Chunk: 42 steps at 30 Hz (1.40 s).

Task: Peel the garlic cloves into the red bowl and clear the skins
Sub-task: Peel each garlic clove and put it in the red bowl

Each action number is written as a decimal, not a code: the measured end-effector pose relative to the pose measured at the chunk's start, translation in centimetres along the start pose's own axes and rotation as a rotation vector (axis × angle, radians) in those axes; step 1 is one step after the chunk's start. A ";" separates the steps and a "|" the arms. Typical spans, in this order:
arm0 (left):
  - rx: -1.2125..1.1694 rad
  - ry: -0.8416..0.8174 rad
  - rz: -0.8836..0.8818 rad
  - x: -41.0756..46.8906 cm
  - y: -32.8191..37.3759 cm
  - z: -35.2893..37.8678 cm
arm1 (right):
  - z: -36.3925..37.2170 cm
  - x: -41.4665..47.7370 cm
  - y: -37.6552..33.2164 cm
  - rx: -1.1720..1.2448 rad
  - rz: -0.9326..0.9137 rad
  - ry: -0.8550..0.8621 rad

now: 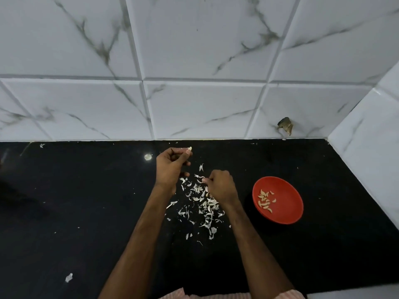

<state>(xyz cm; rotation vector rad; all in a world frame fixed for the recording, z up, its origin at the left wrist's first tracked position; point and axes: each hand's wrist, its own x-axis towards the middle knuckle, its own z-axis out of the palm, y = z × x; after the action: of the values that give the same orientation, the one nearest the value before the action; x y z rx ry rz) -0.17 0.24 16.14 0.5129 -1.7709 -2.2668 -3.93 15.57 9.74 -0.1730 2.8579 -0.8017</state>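
Left grip [172, 167] pinches a garlic clove [190, 149]; right grip [220, 186] pinches a skin [203, 180].

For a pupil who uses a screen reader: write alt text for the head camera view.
A person's left hand pinches a garlic clove above a black counter, while the right hand pinches a skin piece over a scatter of garlic skins. A red bowl of peeled cloves sits to the right.

skins [200, 205] partly under right hand [220, 187], sleeves [173, 294] cropped
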 end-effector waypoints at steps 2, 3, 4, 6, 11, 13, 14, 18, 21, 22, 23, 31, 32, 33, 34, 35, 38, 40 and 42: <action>0.041 0.003 -0.006 0.2 -1.3 0.0 | -0.1 -0.2 0.5 -0.016 -0.026 -0.002; 0.054 0.005 -0.013 0.2 -1.9 0.0 | 0.0 0.0 0.9 0.002 -0.049 -0.020; 0.066 0.008 -0.021 0.3 -2.5 0.0 | 0.1 0.0 1.1 0.039 -0.075 -0.044; 0.095 0.004 -0.037 0.3 -3.7 0.1 | 0.1 -0.1 1.5 0.103 -0.107 -0.077; 0.189 -0.006 -0.069 0.0 -6.3 0.0 | -0.2 -0.2 1.9 0.303 -0.065 -0.033; 0.227 -0.012 -0.071 0.0 -7.1 0.1 | -0.2 -0.2 2.4 0.431 0.009 0.045; 0.245 -0.019 -0.066 0.1 -7.4 0.2 | -0.3 -0.3 2.7 0.479 0.035 0.087; 0.325 -0.073 -0.031 -0.2 -8.4 1.2 | -0.2 -0.6 3.4 0.491 0.023 0.195; 0.396 -0.111 -0.031 -0.3 -9.0 2.0 | -0.3 -0.7 3.2 0.588 0.038 0.106; 0.403 -0.119 -0.038 -0.4 -9.2 2.2 | -0.4 -0.8 3.1 0.593 0.058 0.094; 0.398 -0.123 -0.046 -0.4 -9.4 2.3 | -0.4 -0.9 3.0 0.582 0.079 0.106; 0.291 -0.131 -0.099 -1.1 -10.1 3.7 | 0.3 -2.0 3.7 0.556 0.275 0.122; 0.292 -0.141 -0.100 -1.2 -10.2 4.0 | 0.4 -1.9 3.9 0.736 0.334 0.108; 0.299 -0.154 -0.099 -1.3 -10.4 4.3 | 0.4 -1.8 4.1 0.980 0.398 0.078; 0.318 -0.172 -0.087 -1.3 -10.6 4.6 | 0.3 -1.7 4.2 1.233 0.455 0.028; 0.347 -0.198 -0.067 -1.4 -10.8 5.1 | 0.0 -1.7 4.7 1.454 0.485 -0.017; 0.441 -0.283 0.008 -1.7 -11.2 7.0 | -1.2 -2.0 6.3 1.837 0.487 -0.069; 0.479 -0.323 0.040 -2.0 -11.5 8.7 | -2.0 -2.1 7.7 1.963 0.453 -0.038; 0.494 -0.345 0.062 -2.3 -11.8 10.2 | -2.8 -2.2 9.0 2.012 0.425 -0.002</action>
<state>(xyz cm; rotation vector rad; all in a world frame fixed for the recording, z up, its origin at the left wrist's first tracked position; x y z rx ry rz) -1.68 13.20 7.23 0.1391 -2.4975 -1.9550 -2.92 25.01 7.66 0.6061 0.8079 -2.6758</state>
